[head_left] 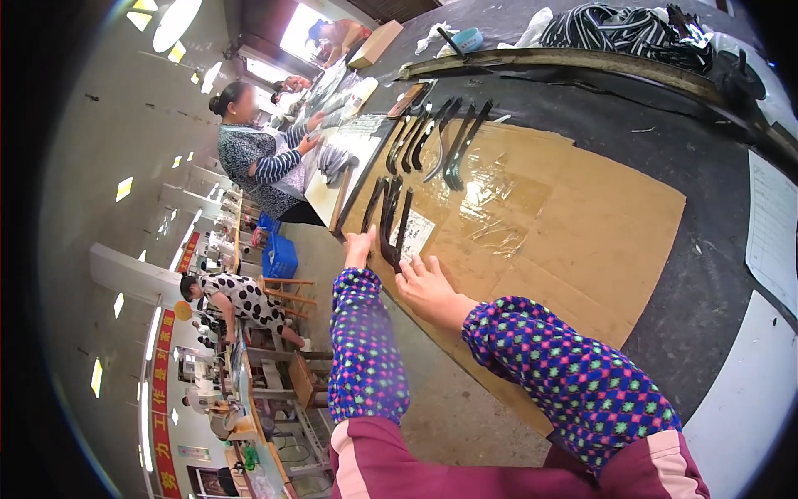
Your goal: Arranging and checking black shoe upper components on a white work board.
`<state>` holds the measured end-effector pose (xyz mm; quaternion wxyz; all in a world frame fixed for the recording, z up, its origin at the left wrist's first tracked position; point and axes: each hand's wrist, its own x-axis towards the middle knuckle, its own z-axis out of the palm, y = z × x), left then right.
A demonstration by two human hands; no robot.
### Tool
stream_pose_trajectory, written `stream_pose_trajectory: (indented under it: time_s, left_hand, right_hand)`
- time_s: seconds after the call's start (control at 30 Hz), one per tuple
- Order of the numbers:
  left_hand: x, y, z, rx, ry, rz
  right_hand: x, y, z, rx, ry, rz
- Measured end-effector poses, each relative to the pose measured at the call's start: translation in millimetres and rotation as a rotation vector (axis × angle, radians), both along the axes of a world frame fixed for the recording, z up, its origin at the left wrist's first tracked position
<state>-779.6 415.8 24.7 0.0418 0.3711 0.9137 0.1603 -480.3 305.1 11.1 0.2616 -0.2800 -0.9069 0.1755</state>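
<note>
Several narrow black strips (pixel 389 218) lie in a loose row at the left edge of a brown cardboard sheet (pixel 573 224). My left hand (pixel 360 248) is closed at the lower end of the leftmost strip (pixel 373 205), its index finger pointing up along it. My right hand (pixel 428 289) rests low over the cardboard with its fingers apart. Its fingertips touch the lower end of the rightmost strip (pixel 404 223) of this row. A white printed paper (pixel 418 233) lies beside that strip. Farther off, more curved black strips (pixel 457 148) lie side by side, with a grey one (pixel 436 156) among them.
A long bar (pixel 598 58) crosses the dark table (pixel 706 183) at the back. Behind it are a bundle of black-and-white cords (pixel 611 32) and a blue bowl (pixel 468 39). A person (pixel 258 158) handles grey pieces at the adjoining table. Blue crates (pixel 279 256) stand on the floor.
</note>
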Motion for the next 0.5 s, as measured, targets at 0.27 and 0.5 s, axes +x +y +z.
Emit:
stream_pose_trajectory:
  time_s: [0.27,0.5]
  left_hand:
    - [-49.0,12.4,-35.7,0.083,0.214,-0.027]
    - [21.9,18.2,-41.8,0.075,-0.147,0.088]
  right_hand:
    - [41.8,15.4,5.7,0.000,0.078,0.012]
    - [88.0,36.7,-8.2,-0.001,0.043,0.035]
